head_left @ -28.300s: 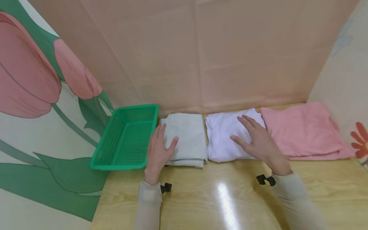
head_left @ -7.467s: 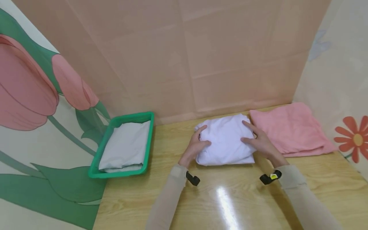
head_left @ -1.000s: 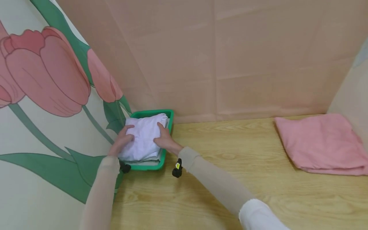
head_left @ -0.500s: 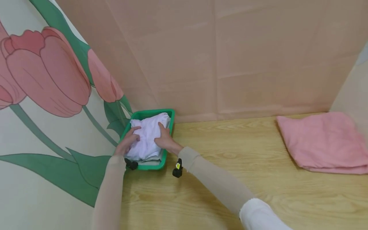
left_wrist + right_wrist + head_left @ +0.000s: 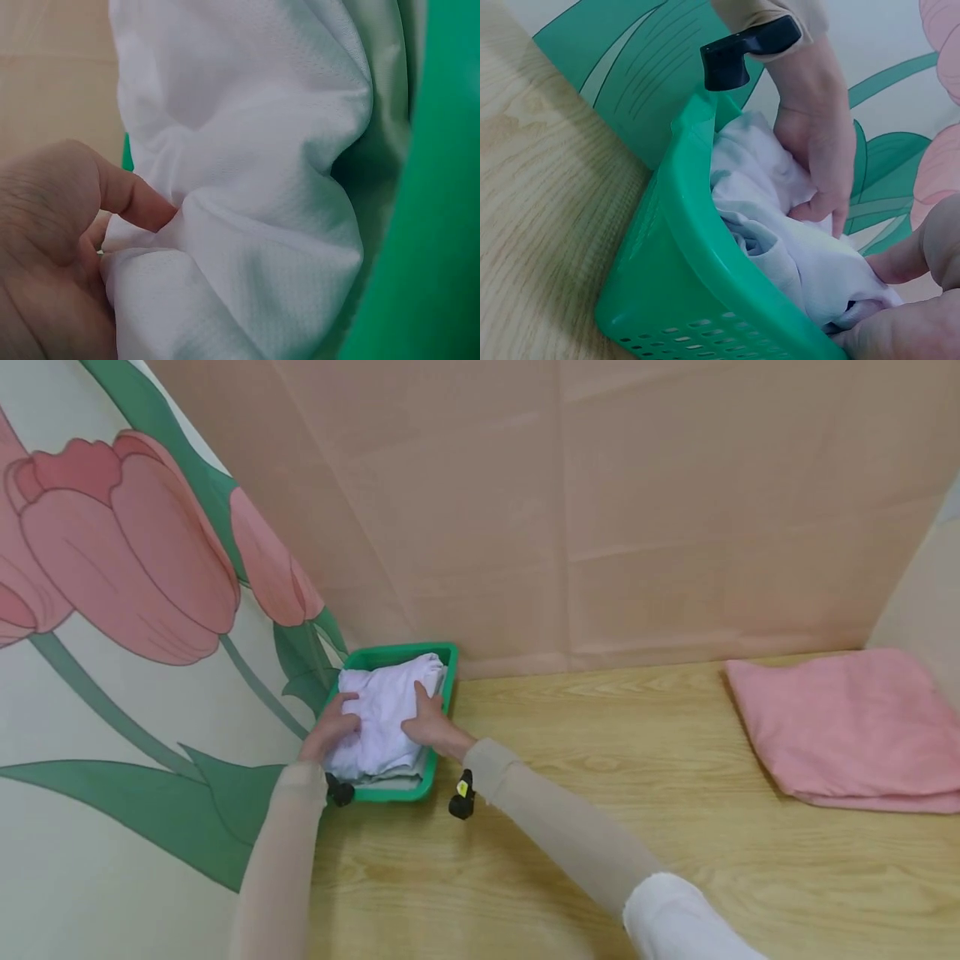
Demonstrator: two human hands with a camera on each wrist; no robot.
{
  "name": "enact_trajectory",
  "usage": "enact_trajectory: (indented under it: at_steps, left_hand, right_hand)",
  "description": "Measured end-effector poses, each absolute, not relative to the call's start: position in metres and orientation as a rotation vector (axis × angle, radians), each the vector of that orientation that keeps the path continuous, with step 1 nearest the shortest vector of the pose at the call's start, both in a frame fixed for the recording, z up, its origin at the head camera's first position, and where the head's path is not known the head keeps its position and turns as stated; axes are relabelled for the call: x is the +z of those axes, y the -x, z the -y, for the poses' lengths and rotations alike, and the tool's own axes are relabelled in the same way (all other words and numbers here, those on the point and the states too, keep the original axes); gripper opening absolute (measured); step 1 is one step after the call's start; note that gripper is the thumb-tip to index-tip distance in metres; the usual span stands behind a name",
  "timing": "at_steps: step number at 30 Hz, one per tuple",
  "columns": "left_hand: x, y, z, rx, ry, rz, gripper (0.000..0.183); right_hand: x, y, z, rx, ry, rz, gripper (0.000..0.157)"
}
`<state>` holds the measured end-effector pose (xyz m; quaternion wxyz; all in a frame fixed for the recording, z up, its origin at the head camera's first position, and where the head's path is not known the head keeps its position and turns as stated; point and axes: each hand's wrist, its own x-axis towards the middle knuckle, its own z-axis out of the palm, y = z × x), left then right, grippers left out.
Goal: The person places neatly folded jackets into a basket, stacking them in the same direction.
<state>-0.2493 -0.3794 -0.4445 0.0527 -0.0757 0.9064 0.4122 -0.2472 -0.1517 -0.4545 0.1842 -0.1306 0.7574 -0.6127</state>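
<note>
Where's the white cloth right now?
In the head view, the white cloth is left of centre in the green basket, on top of the grey cloth, between the left hand and right hand.

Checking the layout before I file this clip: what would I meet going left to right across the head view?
Tulip mural, left grip, white folded cloth, right grip, pink folded cloth.

The head view is looking forward and down from above; both wrist views are looking in close, sharing the white cloth (image 5: 262, 142) and basket (image 5: 664, 281).
</note>
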Motion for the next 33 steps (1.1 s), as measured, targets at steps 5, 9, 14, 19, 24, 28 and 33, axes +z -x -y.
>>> enact_trajectory:
  at_steps: [5,9,14,19,24,28,33]
  left_hand:
    - [-0.443,0.248,0.38,1.265,0.212,-2.772,0.073]
    - [-0.444,0.247,0.38,1.229,0.176,-2.793,0.07]
    - [-0.438,0.246,0.379,1.117,0.137,-2.839,0.067]
    - [-0.425,0.246,0.376,1.004,0.155,-2.853,0.068]
    - [-0.407,0.242,0.369,0.932,0.2,-2.861,0.067]
    - [-0.401,0.236,0.367,0.846,0.234,-2.863,0.068]
    - [-0.399,0.235,0.361,0.817,0.193,-2.892,0.069]
  right_hand:
    - [-0.456,0.246,0.152,-1.723,0.352,-2.104,0.091]
    - [-0.453,0.244,0.149,-1.726,0.334,-2.05,0.092]
    - [-0.443,0.245,0.144,-1.715,0.344,-1.992,0.09]
    - [-0.428,0.242,0.132,-1.704,0.379,-1.956,0.088]
    - [-0.414,0.24,0.117,-1.726,0.404,-1.931,0.084]
    - [-0.413,0.236,0.111,-1.751,0.406,-1.861,0.08]
    - [-0.416,0.235,0.104,-1.783,0.419,-1.875,0.077]
